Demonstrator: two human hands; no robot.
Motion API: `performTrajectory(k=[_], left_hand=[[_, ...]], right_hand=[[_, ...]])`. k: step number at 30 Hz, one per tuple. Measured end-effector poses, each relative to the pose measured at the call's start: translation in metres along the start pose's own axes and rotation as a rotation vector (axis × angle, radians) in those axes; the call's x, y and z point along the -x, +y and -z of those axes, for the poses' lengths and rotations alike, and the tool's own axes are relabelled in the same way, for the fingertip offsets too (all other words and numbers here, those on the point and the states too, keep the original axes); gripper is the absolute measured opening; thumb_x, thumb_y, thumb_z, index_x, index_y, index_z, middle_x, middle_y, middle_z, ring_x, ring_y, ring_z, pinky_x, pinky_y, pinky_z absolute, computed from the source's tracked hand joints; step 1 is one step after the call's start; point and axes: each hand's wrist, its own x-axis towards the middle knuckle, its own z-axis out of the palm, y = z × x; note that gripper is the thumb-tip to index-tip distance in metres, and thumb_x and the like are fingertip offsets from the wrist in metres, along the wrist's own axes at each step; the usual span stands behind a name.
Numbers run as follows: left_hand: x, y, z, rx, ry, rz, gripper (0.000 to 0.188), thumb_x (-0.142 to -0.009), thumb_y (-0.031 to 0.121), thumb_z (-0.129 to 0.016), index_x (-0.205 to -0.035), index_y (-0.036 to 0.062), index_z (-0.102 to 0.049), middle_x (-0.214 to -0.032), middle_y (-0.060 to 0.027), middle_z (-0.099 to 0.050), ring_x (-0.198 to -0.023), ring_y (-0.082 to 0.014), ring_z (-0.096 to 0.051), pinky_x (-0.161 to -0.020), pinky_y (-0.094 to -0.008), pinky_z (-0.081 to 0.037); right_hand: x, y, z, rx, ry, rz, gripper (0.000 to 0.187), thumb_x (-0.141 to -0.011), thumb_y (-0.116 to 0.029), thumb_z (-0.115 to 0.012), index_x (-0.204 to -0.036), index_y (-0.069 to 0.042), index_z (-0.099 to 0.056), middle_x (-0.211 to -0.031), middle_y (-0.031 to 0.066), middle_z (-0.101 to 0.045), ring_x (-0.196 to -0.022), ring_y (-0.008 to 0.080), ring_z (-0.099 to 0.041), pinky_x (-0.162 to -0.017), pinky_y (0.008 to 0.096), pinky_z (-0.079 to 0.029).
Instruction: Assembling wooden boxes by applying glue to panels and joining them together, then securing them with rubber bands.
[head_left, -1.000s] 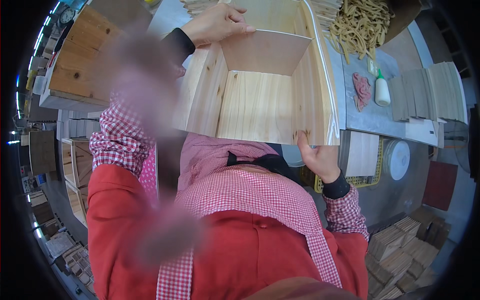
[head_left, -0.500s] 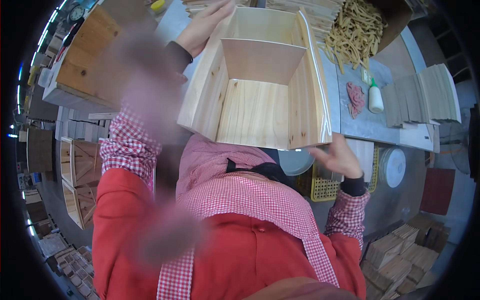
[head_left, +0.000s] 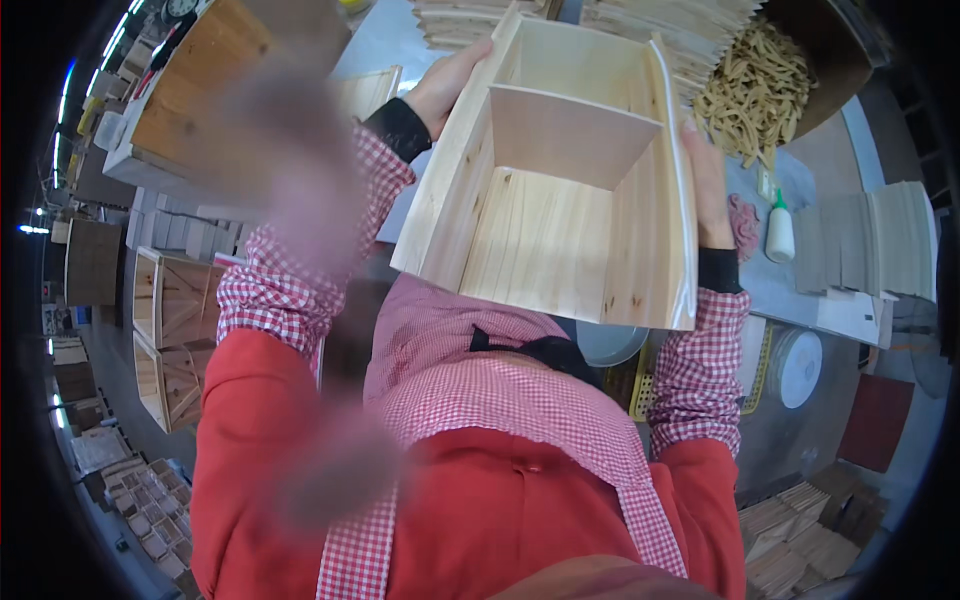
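An open wooden box (head_left: 445, 205) of pale, knotty boards is tilted in front of my lap, over the table's near edge. A thin divider panel (head_left: 572, 136) splits it into a small far compartment and a larger near one. A shiny white line, which looks like wet glue, runs along the rim of its right wall (head_left: 645, 205). My left hand (head_left: 450, 88) grips the outside of the left wall toward the far end. On the opposite side my right hand (head_left: 707, 185) is pressed against the outer right wall, its fingers partly hidden by the box.
A white glue bottle with a green tip (head_left: 780, 230) stands on the right, beside a pink cloth (head_left: 743, 226). Farther back, a carton (head_left: 845, 65) holds many thin wood strips (head_left: 757, 90). Stacked boards (head_left: 870, 240) lie at the right; a large wooden box (head_left: 195, 85) stands at the left.
The box has moved right and slightly nearer. My right hand has gone from its near right corner up along the right wall. My left hand has shifted right with the box.
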Motion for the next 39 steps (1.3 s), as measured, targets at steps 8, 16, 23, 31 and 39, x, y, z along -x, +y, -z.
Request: performTrajectory(k=[8,16,23,31,39], left_hand=[[-0.011,-0.013,0.000,-0.004,-0.049,-0.075,0.045,-0.095,0.041,-0.051,-0.113,0.0013,-0.059,-0.094,-0.0103,-0.067,-0.081,-0.0179,-0.066,-0.078,-0.0338,-0.055],[0.175,-0.125,0.109,-0.122,1.207,-0.494,0.021,-0.090,0.019,-0.063,-0.104,0.0028,-0.061,-0.096,-0.0026,-0.060,-0.090,-0.0132,-0.055,-0.076,-0.0297,-0.045],[0.191,-0.135,0.183,1.057,0.906,-0.223,0.040,-0.085,0.017,-0.069,-0.118,0.0022,-0.052,-0.111,-0.0095,-0.057,-0.114,-0.0238,-0.051,-0.096,-0.0423,-0.044],[0.169,-0.084,0.133,0.772,0.567,-0.520,0.056,-0.084,0.007,-0.066,-0.133,-0.0035,-0.041,-0.125,-0.0154,-0.054,-0.119,-0.0275,-0.052,-0.102,-0.0415,-0.042],[0.246,-0.024,0.018,-1.058,0.770,-1.273,0.046,-0.068,-0.009,-0.058,-0.113,-0.0002,-0.064,-0.088,-0.0113,-0.055,-0.087,-0.0288,-0.056,-0.081,-0.0342,-0.047]], right_hand=[[0.005,0.000,-0.002,-0.399,0.065,-0.138,0.040,-0.100,-0.035,-0.042,-0.101,0.000,-0.062,-0.087,0.0050,-0.062,-0.075,0.0121,-0.052,-0.069,0.0305,-0.044],[0.099,0.025,0.033,-0.082,0.313,-0.009,0.049,-0.102,-0.038,-0.041,-0.120,0.005,-0.057,-0.112,0.0120,-0.064,-0.094,0.0162,-0.062,-0.083,0.0288,-0.048],[0.133,0.022,0.039,-0.081,0.441,-0.005,0.045,-0.102,-0.034,-0.042,-0.117,0.005,-0.059,-0.104,0.0121,-0.067,-0.085,0.0140,-0.063,-0.076,0.0259,-0.050],[0.166,-0.044,0.045,0.093,0.529,0.149,0.038,-0.102,-0.026,-0.042,-0.115,0.005,-0.060,-0.104,0.0119,-0.066,-0.086,0.0147,-0.064,-0.074,0.0268,-0.051],[0.214,-0.174,-0.035,0.663,0.341,0.815,0.028,-0.087,0.005,-0.057,-0.114,0.003,-0.061,-0.107,0.0166,-0.064,-0.090,0.0251,-0.064,-0.079,0.0321,-0.052]])
